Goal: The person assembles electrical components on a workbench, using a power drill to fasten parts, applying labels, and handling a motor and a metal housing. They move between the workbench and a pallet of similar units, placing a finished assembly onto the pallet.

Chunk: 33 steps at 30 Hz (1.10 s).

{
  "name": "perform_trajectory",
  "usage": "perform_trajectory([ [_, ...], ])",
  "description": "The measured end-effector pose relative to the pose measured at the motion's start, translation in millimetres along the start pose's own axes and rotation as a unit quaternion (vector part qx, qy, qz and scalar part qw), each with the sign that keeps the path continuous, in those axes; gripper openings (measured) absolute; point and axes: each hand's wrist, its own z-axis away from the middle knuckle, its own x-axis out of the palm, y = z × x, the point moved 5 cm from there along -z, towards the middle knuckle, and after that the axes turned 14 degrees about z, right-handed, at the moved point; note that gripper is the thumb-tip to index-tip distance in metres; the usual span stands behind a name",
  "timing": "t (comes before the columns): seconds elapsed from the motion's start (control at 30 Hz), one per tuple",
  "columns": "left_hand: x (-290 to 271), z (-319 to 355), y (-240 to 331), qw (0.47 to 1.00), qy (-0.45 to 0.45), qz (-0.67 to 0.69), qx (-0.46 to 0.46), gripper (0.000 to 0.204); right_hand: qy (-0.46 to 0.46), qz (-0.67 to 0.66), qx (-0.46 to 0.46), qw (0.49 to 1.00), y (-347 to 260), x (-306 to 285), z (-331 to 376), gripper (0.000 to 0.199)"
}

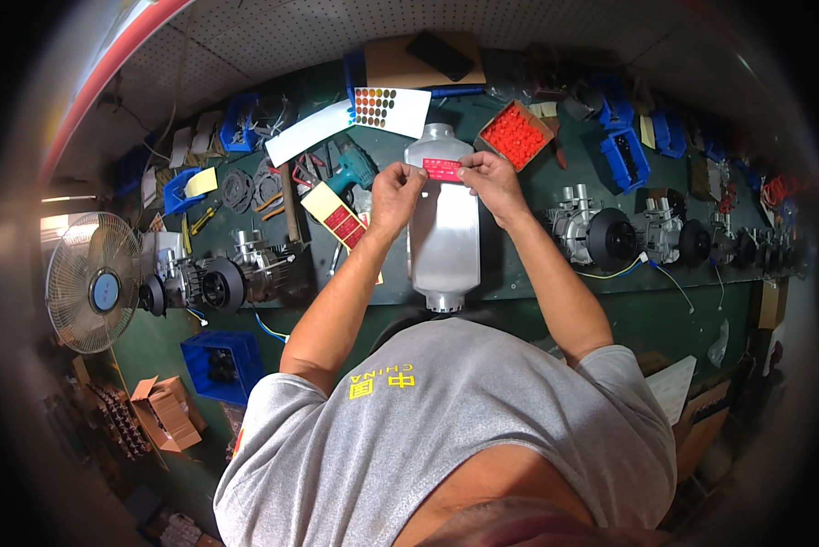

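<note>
One red rectangular label (pixel 441 171) — left hand (pixel 397 194) pinches its left end, right hand (pixel 494 186) its right. One silver metal housing (pixel 445 242) beneath — label contact unclear.

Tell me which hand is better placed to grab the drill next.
Probably the left hand: it's beside the drill, while the right hand is farther off. Both pinch the red label, though.

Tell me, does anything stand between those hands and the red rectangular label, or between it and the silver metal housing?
Nothing visible does. The left hand and right hand hold the red rectangular label at opposite ends, over the silver metal housing; whether label and metal touch is unclear.
</note>
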Motion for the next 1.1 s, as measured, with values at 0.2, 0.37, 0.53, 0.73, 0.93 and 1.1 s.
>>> perform_trajectory([
  [0.2, 5.4, -15.7, -0.3, 0.988, 0.019, -0.148, 0.025, 0.028, 0.132, 0.040, -0.074, 0.988, 13.3, 0.8, -24.8, 0.027],
  [0.37, 10.3, -28.3, 1.9, 0.971, 0.048, -0.232, 0.030, 0.030, 0.185, 0.149, -0.080, 0.968, 18.3, 0.0, -44.3, 0.035],
  [0.53, 10.1, -33.9, -4.3, 0.965, 0.054, -0.258, -0.005, 0.029, 0.195, 0.213, -0.058, 0.956, 6.3, 0.3, -42.2, 0.037],
  [0.73, 11.7, -32.6, -1.9, 0.961, 0.050, -0.271, 0.028, 0.031, 0.185, 0.234, -0.043, 0.954, 7.5, -0.5, -42.5, 0.038],
  [0.93, 12.0, -32.8, -2.0, 0.961, 0.058, -0.271, 0.022, 0.032, 0.190, 0.243, -0.039, 0.950, 7.9, -0.1, -43.6, 0.038],
  [1.1, 12.9, -32.1, 0.3, 0.961, 0.059, -0.272, -0.002, 0.030, 0.196, 0.272, -0.033, 0.942, 1.0, 0.5, -40.2, 0.037],
])
